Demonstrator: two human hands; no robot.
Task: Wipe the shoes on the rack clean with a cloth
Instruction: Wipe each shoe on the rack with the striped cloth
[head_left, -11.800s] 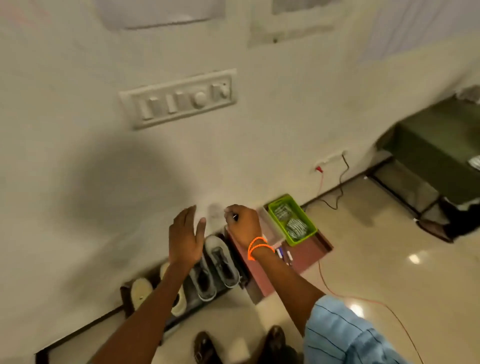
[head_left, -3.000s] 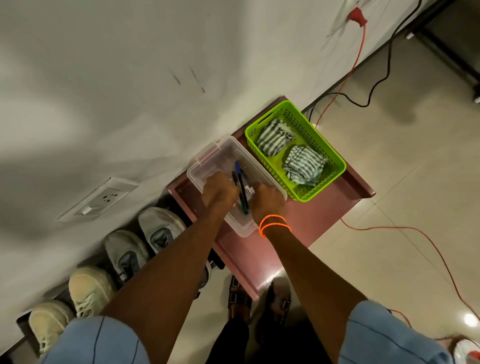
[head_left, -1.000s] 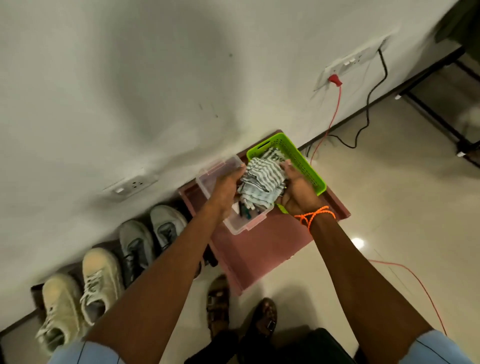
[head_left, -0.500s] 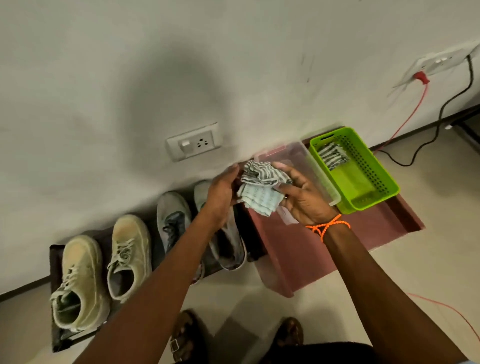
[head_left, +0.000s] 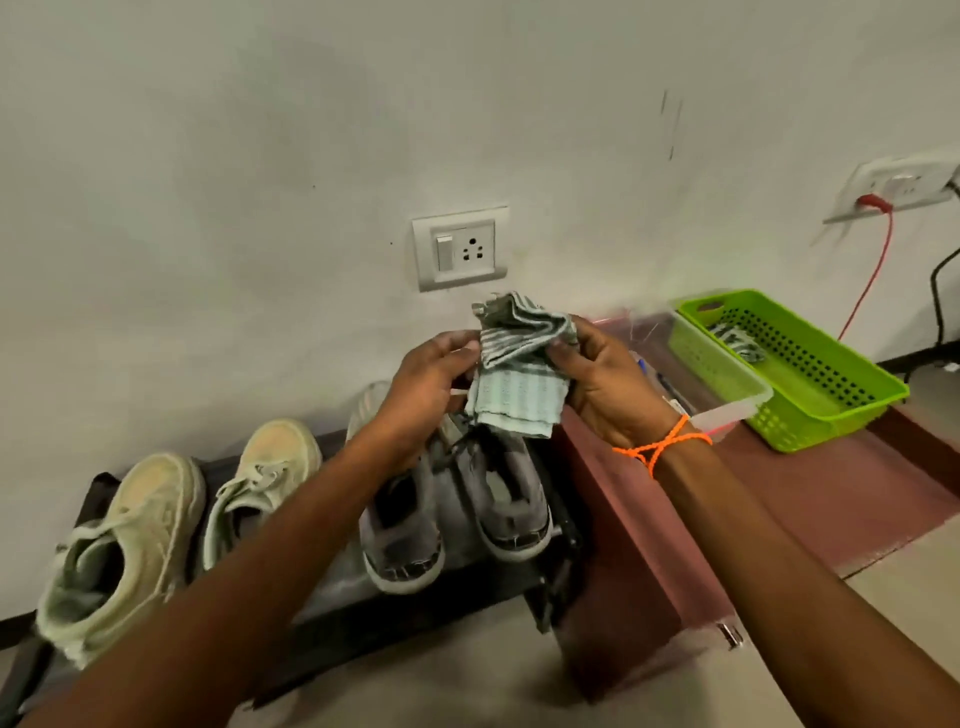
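Observation:
A striped grey-and-white cloth (head_left: 519, 379) hangs folded between both my hands, above the shoes. My left hand (head_left: 426, 384) pinches its left edge and my right hand (head_left: 602, 384), with an orange thread on the wrist, grips its right side. Below, a low black shoe rack (head_left: 415, 597) stands against the wall. It carries a pair of grey sneakers (head_left: 498, 499) directly under the cloth and a pair of cream sneakers (head_left: 130, 535) to the left. My left forearm covers part of the left grey sneaker.
A maroon low table (head_left: 810, 499) stands right of the rack, bearing a clear plastic box (head_left: 727, 400) with pens and a green basket (head_left: 831, 395) holding another striped cloth. A wall socket (head_left: 460, 249) is above the shoes. Red and black cables hang at the far right.
Both hands lifted the striped cloth out of the green basket and carried it left, over the grey sneakers. My view swung left and lower toward the rack.

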